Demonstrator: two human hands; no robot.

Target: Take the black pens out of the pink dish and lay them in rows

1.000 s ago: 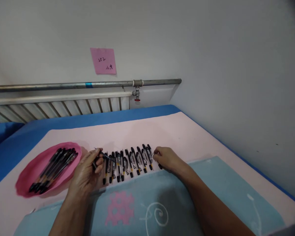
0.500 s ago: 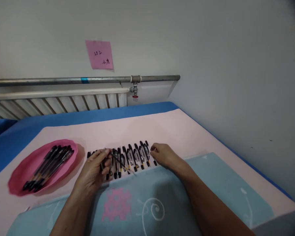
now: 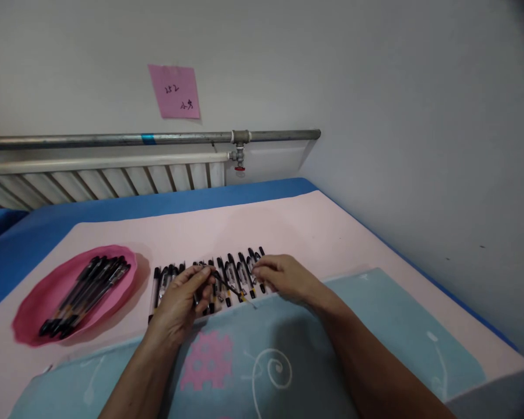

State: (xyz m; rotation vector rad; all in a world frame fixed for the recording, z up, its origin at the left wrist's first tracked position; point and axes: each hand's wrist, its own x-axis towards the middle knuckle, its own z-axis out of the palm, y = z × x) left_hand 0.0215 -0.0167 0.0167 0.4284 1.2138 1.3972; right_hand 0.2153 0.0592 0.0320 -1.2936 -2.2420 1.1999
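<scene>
Several black pens [image 3: 233, 272] lie side by side in a row on the pink sheet [image 3: 288, 227]. My left hand [image 3: 181, 302] is closed in a pinch on a thin pen refill [image 3: 231, 290] that points right and down over the row. My right hand [image 3: 283, 278] rests on the right end of the row, fingers curled toward the refill's tip; what they hold, if anything, is hidden. At the left, a pink dish [image 3: 30, 305] holds several more black pens [image 3: 85, 295].
A light blue mat with a pink flower and white swirls [image 3: 332, 349] covers the near side. A blue cover [image 3: 113, 212] lies beyond the pink sheet. Behind it run a radiator [image 3: 105, 180], a metal pipe [image 3: 157, 138] and a wall with a pink note [image 3: 173, 91].
My left hand has moved right along the row with the refill, which swung from pointing up-left to pointing down-right. My right hand has shifted left toward it.
</scene>
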